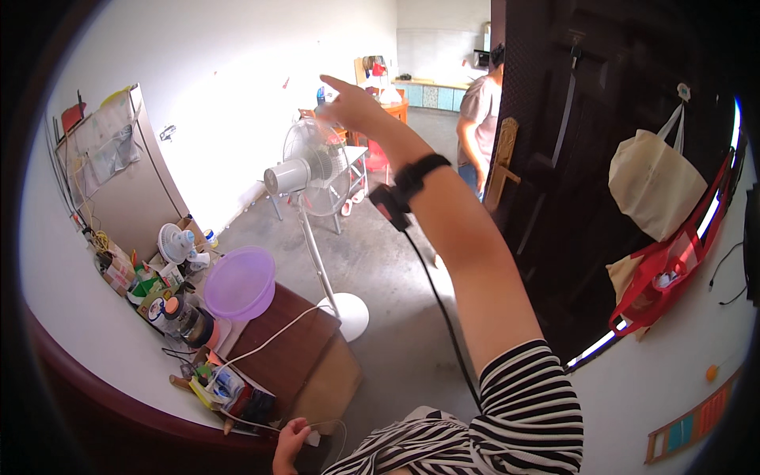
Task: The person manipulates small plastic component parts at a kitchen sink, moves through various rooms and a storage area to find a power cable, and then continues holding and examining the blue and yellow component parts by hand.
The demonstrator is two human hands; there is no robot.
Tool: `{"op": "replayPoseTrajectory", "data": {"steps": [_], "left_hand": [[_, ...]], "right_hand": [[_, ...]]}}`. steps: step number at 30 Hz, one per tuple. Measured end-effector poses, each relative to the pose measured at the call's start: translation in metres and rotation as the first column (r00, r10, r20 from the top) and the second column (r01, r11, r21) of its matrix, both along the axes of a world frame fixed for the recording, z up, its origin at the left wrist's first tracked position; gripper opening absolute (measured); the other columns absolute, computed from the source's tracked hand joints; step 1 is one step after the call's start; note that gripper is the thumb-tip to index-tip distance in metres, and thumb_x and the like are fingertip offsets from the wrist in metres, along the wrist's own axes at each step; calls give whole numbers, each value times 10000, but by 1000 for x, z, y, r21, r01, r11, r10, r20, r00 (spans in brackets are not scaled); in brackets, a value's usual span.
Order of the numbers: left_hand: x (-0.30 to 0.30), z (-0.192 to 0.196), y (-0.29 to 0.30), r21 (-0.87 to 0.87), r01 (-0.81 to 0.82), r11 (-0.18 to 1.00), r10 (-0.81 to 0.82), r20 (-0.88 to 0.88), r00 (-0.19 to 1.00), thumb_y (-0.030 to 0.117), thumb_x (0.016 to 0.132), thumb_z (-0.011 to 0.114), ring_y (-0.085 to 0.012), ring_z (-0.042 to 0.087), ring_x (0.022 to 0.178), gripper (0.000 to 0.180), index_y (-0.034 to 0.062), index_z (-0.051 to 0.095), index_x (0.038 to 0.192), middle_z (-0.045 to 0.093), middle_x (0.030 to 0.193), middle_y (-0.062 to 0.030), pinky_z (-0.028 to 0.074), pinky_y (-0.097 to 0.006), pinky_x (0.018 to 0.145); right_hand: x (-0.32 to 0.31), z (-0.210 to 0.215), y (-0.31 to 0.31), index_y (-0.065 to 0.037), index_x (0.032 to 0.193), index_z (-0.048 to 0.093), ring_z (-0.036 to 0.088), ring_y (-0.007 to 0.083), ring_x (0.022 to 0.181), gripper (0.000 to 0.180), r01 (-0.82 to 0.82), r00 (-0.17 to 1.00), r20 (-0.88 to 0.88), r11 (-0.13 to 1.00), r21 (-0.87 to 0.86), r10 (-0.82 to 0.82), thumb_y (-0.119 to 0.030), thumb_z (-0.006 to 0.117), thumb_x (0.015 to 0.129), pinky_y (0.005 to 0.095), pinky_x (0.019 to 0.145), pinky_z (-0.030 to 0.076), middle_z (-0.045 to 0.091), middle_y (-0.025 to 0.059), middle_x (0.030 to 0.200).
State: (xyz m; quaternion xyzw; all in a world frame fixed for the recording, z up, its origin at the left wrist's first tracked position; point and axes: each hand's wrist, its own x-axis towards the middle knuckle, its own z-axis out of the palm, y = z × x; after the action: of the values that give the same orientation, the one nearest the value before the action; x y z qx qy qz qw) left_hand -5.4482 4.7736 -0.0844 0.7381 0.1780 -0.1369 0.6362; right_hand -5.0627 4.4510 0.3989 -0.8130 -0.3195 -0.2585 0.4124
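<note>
My right hand (352,108) is raised at the end of an outstretched arm, just above the top of a white standing fan (294,176). Its index finger points out, apart from the lower fingers, and nothing shows in it; I cannot tell whether it touches the fan's guard. At the bottom, my left hand (292,440) is closed in a pinch on a thin white cord (252,425), beside the front of a brown table (273,356). A black strap with a small device (393,204) sits on my right forearm, and a black cable hangs from it.
A purple basin (240,283), a small white fan (176,243), jars and clutter crowd the table and wall on the left. A dark door (590,150) with hanging cream (657,182) and red bags (673,273) stands right. Another person (480,119) is partly behind it.
</note>
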Motion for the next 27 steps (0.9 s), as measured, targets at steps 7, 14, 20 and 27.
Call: {"op": "replayPoseTrajectory", "data": {"steps": [7, 14, 20, 27], "left_hand": [[85, 23, -17, -46, 202, 978, -203, -7, 979, 138, 759, 626, -154, 527, 947, 391, -2, 497, 1100, 556, 1039, -84, 420, -272, 827], [250, 6, -86, -70, 431, 900, -429, 35, 903, 173, 766, 623, -166, 520, 980, 436, -8, 475, 1134, 550, 1065, -100, 414, -288, 843], [447, 12, -232, -202, 547, 812, -534, 118, 837, 179, 778, 623, -167, 526, 981, 430, -3, 475, 1138, 553, 1066, -99, 422, -287, 835], [697, 33, -417, 24, 731, 682, -713, 245, 657, 195, 773, 626, -180, 571, 913, 419, -9, 502, 1118, 585, 1017, -117, 461, -286, 775]], "right_hand": [[-7, -283, -83, -84, 1186, 476, 556, 187, 677, 453, 160, 812, -571, 987, 17, -122, -159, 542, 743, 322, 619, 445, 589, 95, 749], [-140, -628, -308, -57, 586, 620, 587, 246, 569, 180, -222, 420, -649, 622, -751, -634, -181, 524, 674, 347, 512, 441, 590, 152, 611], [-235, -665, -472, -94, 599, 631, 598, 226, 622, 119, 248, -460, -594, 547, -800, -660, -161, 545, 647, 373, 546, 467, 629, 84, 688], [45, -653, -565, -74, 690, 604, 563, 187, 660, 148, -120, 363, -361, 341, -933, -859, -218, 576, 678, 373, 591, 463, 567, 53, 625]]}}
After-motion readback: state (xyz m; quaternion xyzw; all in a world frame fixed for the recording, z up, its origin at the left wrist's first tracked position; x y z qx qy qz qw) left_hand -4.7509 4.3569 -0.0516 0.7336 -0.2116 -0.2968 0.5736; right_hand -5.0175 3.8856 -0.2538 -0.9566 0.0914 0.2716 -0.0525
